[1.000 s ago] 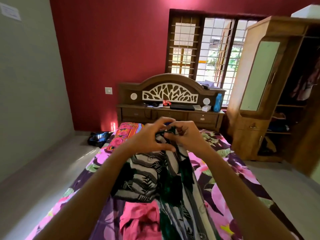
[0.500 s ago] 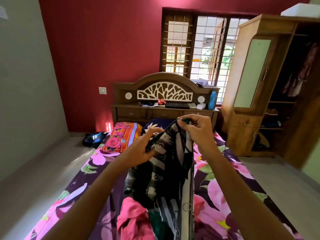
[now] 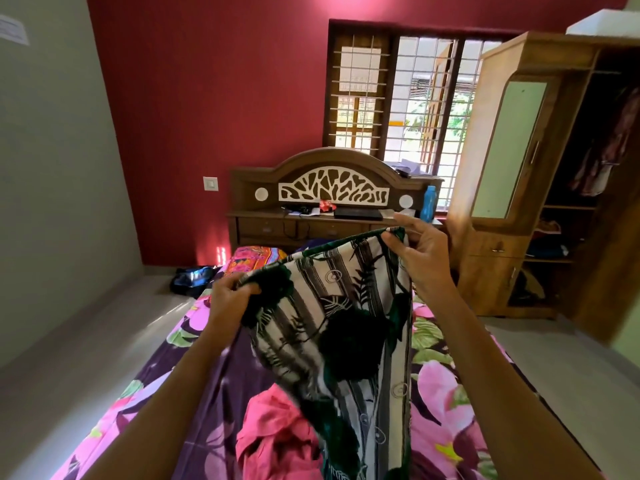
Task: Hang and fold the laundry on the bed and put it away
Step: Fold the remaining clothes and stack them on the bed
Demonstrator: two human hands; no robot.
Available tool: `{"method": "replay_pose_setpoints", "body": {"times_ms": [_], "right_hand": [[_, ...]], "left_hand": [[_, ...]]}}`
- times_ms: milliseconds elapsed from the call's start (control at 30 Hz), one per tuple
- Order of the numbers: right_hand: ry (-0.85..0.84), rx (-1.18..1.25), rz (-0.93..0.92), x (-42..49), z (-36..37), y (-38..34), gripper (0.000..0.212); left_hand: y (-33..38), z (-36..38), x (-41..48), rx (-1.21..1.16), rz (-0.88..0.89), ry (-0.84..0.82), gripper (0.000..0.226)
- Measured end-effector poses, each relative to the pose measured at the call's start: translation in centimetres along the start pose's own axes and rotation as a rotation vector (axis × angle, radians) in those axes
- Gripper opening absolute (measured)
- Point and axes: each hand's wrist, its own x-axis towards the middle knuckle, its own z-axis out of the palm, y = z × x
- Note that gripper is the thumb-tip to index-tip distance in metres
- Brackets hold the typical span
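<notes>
**Head view: leaf-print shirt in hand, folding not yet begun**

Status: early, as judged. The leaf-print shirt (image 3: 339, 323) is lifted above the bed (image 3: 446, 386), its upper edge stretched between both hands. The left hand (image 3: 227, 301) grips one bunched corner with curled fingers. The right hand (image 3: 420, 258), held higher, pinches the other corner between thumb and fingers. The shirt's lower part trails down beside a crumpled pink garment (image 3: 273, 434) lying unfolded on the floral sheet.

Outstanding: fold or hang this shirt, deal with the pink garment, and carry both to the open wardrobe (image 3: 502, 202), where some clothes (image 3: 602, 157) already hang.

Writing: a paper notice (image 3: 14, 29) on the grey wall carries print too small to read. The blue bottle (image 3: 428, 203) on the headboard shelf shows no legible label.
</notes>
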Motion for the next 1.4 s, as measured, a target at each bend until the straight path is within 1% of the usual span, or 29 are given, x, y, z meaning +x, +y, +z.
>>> {"method": "replay_pose_setpoints", "body": {"times_ms": [67,133,167,200,233,300,333,367,400,433,467,533,600,633,667,733,800,867,900,933,967,1000,1067,1133,1167,1200,1267,1333,1400], "right_hand": [[0.068,0.063,-0.003,0.3,-0.3,-1.4,0.039],[0.108,0.274,-0.026,0.8,-0.7,-3.2,0.034],[0.07,0.375,-0.008,1.0,-0.8,-4.0,0.028],[-0.01,0.417,0.03,1.1,-0.7,-4.5,0.02],[-0.098,0.408,0.069,1.0,-0.4,-4.8,0.012],[-0.193,0.388,0.112,0.8,0.5,-4.3,0.01],[-0.191,0.416,0.133,0.8,1.1,-4.1,0.012],[-0.178,0.453,0.156,0.7,1.7,-4.1,0.013],[-0.174,0.469,0.163,0.5,2.6,-4.2,0.015],[-0.186,0.473,0.165,0.3,3.4,-4.3,0.018],[-0.225,0.47,0.168,0.0,4.4,-4.6,0.021],[-0.304,0.469,0.196,-0.5,6.1,-4.5,0.024],[-0.385,0.45,0.234,-0.9,7.4,-4.4,0.022],[-0.428,0.421,0.246,-1.2,7.9,-4.2,0.021],[-0.471,0.384,0.254,-1.4,8.2,-4.0,0.02],[-0.572,0.354,0.285,-1.9,8.7,-4.1,0.018],[-0.645,0.447,0.361,-1.9,9.5,-4.4,0.019],[-0.662,0.538,0.442,-1.5,11.0,-4.9,0.019],[-0.659,0.54,0.481,-1.2,12.5,-4.9,0.017],[-0.651,0.514,0.511,-0.7,14.1,-4.4,0.016],[-0.648,0.466,0.537,-0.3,16.3,-3.5,0.015],[-0.652,0.379,0.546,0.2,18.4,-2.5,0.016],[-0.701,0.038,0.457,1.2,23.2,0.6,0.018],[-0.788,-0.3,0.297,1.9,27.6,3.3,0.024],[-0.801,-0.394,0.218,2.3,29.4,4.2,0.029],[-0.78,-0.442,0.156,2.6,30.9,4.4,0.034],[-0.668,-0.469,0.115,3.7,33.4,4.0,0.042],[-0.534,-0.438,0.122,4.8,35.0,3.0,0.041],[-0.409,-0.33,0.121,5.8,36.0,2.0,0.037]], "left_hand": [[3.6,0.2,0.2,-0.216,-0.01,0.09,0.022],[8.0,-0.3,0.5,-0.382,0.056,0.094,0.029],[9.8,-0.7,0.8,-0.423,0.117,0.085,0.031],[11.2,-1.3,1.0,-0.416,0.173,0.068,0.032],[12.2,-1.9,1.1,-0.368,0.217,0.039,0.033],[12.6,-4.1,1.3,-0.161,0.319,-0.066,0.032],[12.1,-5.5,1.3,0.012,0.364,-0.14,0.034],[11.1,-6.9,1.3,0.17,0.369,-0.219,0.036],[9.7,-8.5,1.0,0.263,0.323,-0.297,0.037],[8.3,-9.6,0.4,0.274,0.252,-0.361,0.037],[6.8,-10.6,-0.5,0.234,0.175,-0.376,0.043],[4.2,-11.8,-2.0,-0.009,0.041,-0.305,0.061],[2.9,-12.7,-3.4,-0.286,-0.053,-0.118,0.065],[2.7,-13.5,-4.0,-0.356,-0.051,-0.029,0.064],[3.1,-14.2,-4.5,-0.379,-0.035,0.031,0.064],[4.2,-15.6,-5.4,-0.406,-0.01,0.09,0.062],[6.1,-16.8,-5.7,-0.465,0.026,0.093,0.06],[8.1,-17.5,-5.4,-0.503,0.051,0.053,0.056],[8.4,-18.3,-4.4,-0.5,0.048,0.046,0.047],[8.4,-19.0,-3.3,-0.508,0.011,0.07,0.033],[7.8,-20.2,-1.7,-0.491,-0.072,0.118,0.02],[7.0,-21.5,0.0,-0.432,-0.186,0.167,0.015],[4.0,-24.7,3.9,-0.182,-0.429,0.21,0.018],[1.6,-27.3,7.5,0.094,-0.59,0.2,0.024],[1.1,-28.2,9.1,0.211,-0.6,0.208,0.018],[1.1,-28.7,10.6,0.311,-0.575,0.227,0.007],[1.7,-29.5,13.5,0.461,-0.504,0.255,0.019],[2.4,-29.9,15.4,0.47,-0.416,0.23,0.018],[3.2,-30.3,16.7,0.416,-0.281,0.258,0.005]]}}
